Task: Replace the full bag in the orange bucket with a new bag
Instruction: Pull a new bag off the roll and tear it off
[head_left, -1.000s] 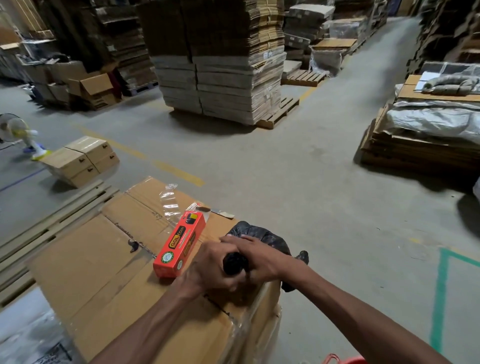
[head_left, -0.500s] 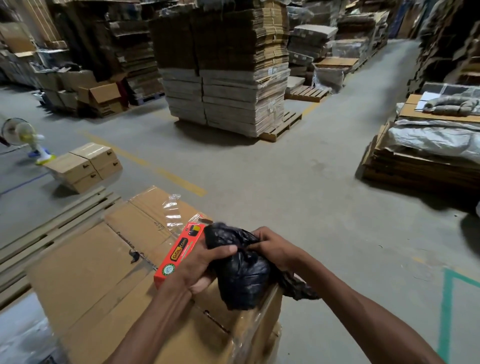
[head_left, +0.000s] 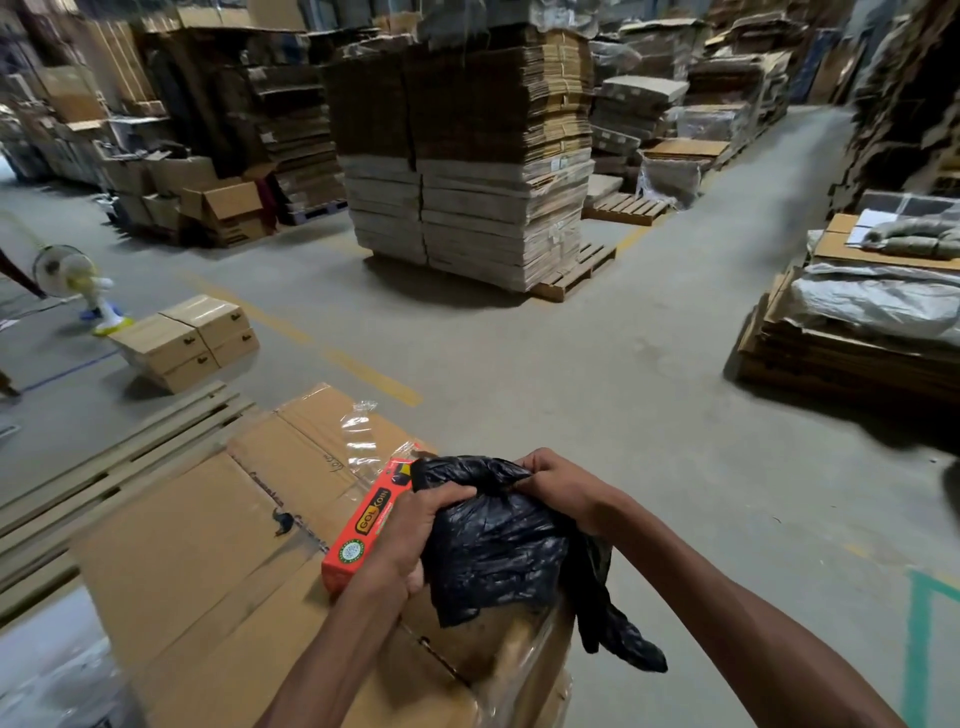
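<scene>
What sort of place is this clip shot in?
Most likely a cardboard warehouse or packaging store. Tall stacks of flattened cartons stand on wooden pallets, a bare concrete floor carries painted yellow lines, and more cardboard piles line the aisles.

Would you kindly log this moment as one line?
phase: unfolding bag | left hand: gripping black bag | right hand: gripping bag top | orange box: on carton

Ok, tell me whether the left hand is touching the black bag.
Touching. The head view shows the left hand wrapped around the black bag, fingers pressed into its plastic.
</scene>
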